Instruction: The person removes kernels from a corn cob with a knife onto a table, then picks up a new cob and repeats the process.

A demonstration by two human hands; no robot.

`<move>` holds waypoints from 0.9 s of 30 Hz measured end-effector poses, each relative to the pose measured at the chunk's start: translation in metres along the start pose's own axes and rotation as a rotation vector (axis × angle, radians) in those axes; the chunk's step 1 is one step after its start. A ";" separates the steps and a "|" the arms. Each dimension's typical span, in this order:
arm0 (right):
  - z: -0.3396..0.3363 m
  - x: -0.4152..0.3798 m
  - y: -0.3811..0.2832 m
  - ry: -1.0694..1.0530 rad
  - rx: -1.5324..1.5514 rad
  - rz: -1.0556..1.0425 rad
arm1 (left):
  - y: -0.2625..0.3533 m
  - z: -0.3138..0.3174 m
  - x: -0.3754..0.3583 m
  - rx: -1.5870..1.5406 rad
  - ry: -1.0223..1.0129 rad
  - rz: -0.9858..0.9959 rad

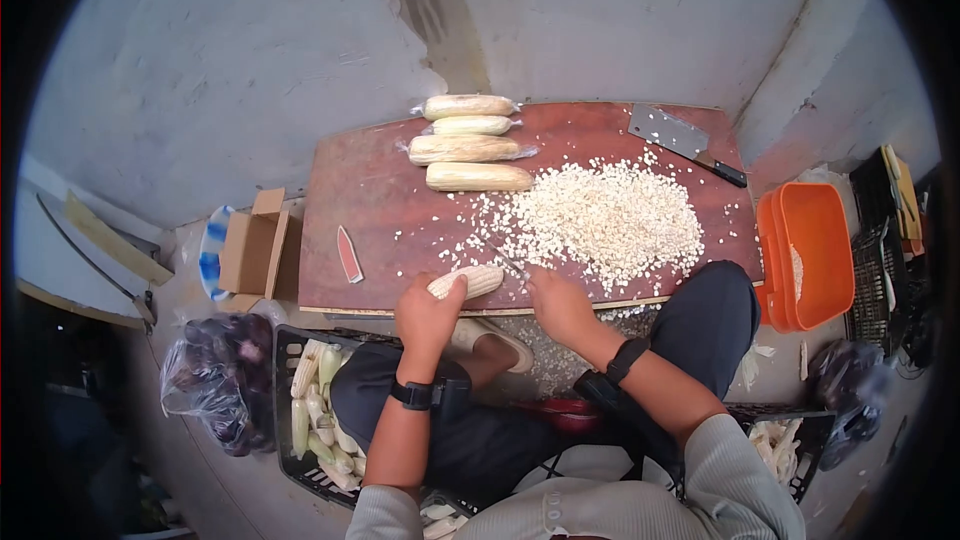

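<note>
Near the table's front edge, my left hand [428,312] is closed around a pale corn cob [478,281], its tip pointing right. Just to the right, my right hand [560,306] grips a small knife [508,258], with the thin blade slanting up and left, close to the cob. Beyond the hands spreads a big heap of loose corn kernels [610,225]. A bare cob of corn [478,177] lies left of the heap, and behind it are several cobs in clear plastic [470,148]. All of this rests on the reddish-brown table [360,180].
A cleaver [668,130] lies at the back right; a red pointed piece [349,255] is at the left. Orange bins [825,255] stand right of the table. A black crate [288,420] with corn, a cardboard box [250,255] and a plastic bag [215,380] are left.
</note>
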State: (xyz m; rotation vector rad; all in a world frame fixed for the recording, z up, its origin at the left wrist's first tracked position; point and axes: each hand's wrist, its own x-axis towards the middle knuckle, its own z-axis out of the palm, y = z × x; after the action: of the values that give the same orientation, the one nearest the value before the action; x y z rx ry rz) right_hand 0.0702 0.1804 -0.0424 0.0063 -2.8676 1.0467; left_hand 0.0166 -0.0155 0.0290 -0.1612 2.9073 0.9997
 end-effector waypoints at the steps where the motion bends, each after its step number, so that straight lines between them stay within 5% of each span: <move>1: -0.013 -0.008 -0.013 0.027 -0.018 -0.040 | 0.001 -0.002 -0.001 0.026 0.000 0.007; 8: -0.023 -0.041 -0.032 -0.030 -0.292 -0.121 | 0.004 -0.008 -0.007 0.155 0.025 0.079; 17: -0.023 -0.032 -0.028 -0.125 -0.307 -0.126 | 0.000 -0.003 -0.008 -0.118 0.006 0.264; 20: -0.028 -0.017 -0.037 -0.281 -0.375 -0.075 | 0.000 0.000 -0.006 -0.037 -0.029 0.313; 27: -0.016 -0.001 -0.031 -0.284 -0.446 -0.142 | 0.003 -0.001 0.003 -0.047 -0.032 0.334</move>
State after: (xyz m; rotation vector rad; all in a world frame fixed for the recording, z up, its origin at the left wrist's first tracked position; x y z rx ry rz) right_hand 0.0731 0.1674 -0.0104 0.3478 -3.2279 0.3926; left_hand 0.0134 -0.0138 0.0313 0.3470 2.9420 1.0994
